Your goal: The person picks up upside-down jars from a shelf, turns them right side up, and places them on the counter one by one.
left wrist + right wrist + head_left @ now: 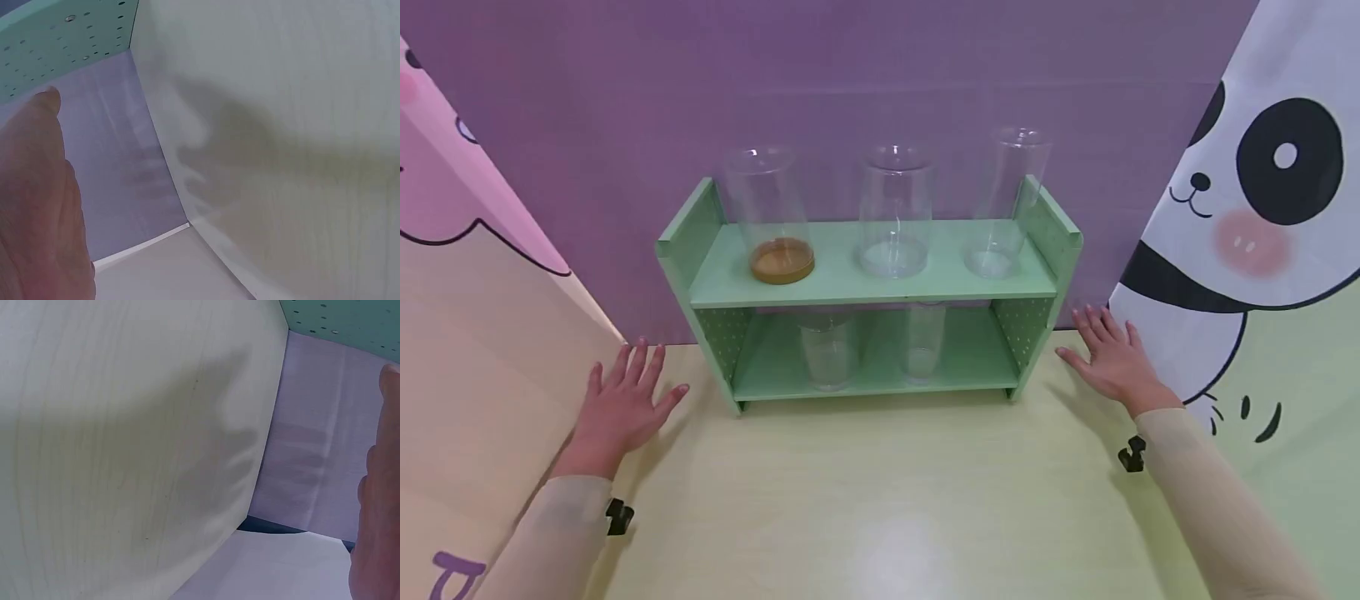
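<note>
A green two-tier shelf (880, 292) stands at the back of the table in the head view. On its upper board are three clear cylinders: the left one (767, 196) has a brown base or contents, the middle one (897, 208) and the tall right one (1011, 192) look colourless. Two smaller clear cups, a wider one (829, 354) and a narrower one (923, 342), stand on the lower board. My left hand (625, 408), fingers spread, is left of the shelf. To the shelf's right is my right hand (1108, 358), also spread. Neither holds anything.
A pale wooden table (880, 492) spreads out in front of the shelf. Behind rises a purple backdrop (880, 67). Printed side panels enclose the space, with a panda (1240, 225) on the right one and a pink figure (452, 183) on the left.
</note>
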Motion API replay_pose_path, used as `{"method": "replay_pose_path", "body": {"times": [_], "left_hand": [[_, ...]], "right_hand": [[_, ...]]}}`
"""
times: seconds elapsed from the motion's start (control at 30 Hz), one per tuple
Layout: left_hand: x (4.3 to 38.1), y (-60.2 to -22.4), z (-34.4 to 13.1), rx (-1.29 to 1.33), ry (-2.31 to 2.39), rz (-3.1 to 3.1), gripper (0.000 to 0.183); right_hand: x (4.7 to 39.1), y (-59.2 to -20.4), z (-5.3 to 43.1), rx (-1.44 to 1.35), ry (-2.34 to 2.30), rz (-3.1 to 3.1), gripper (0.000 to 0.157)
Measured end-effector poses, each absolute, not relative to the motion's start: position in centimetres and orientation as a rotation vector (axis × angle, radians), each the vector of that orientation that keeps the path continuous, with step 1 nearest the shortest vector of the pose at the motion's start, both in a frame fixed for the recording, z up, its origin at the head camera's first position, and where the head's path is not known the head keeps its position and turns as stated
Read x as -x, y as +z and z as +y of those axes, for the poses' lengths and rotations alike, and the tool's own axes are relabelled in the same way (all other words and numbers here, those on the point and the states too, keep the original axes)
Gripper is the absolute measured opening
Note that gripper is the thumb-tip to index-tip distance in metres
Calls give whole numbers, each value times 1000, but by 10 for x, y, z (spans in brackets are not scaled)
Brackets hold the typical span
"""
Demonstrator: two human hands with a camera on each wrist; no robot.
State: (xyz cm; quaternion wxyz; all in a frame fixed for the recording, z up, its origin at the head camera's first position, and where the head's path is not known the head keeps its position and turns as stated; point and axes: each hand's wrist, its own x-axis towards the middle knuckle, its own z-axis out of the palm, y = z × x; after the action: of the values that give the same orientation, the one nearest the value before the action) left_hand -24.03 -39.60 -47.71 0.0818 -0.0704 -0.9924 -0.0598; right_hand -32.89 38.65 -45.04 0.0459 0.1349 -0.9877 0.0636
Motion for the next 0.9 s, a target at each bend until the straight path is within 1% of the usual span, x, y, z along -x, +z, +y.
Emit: {"method": "replay_pose_path", "body": {"times": [0.23,0.37,0.5,0.67,0.9], "left_hand": [[243,-474,-396,227,-246,-2922,88],[243,-471,-398,248,-303,-2880,87],[243,-470,-396,269,-411,-2831,85],[242,-468,-388,256,-606,-2741,79],[234,-467,-378,203,-1016,-2609,73]], "right_hand": [[327,-451,389,-443,229,-2953,95],[333,-455,387,-471,282,-2865,92],[331,-456,382,-496,396,-2774,84],[325,-456,375,-477,642,-2710,74],[321,-454,367,-410,913,-2707,69]]}}
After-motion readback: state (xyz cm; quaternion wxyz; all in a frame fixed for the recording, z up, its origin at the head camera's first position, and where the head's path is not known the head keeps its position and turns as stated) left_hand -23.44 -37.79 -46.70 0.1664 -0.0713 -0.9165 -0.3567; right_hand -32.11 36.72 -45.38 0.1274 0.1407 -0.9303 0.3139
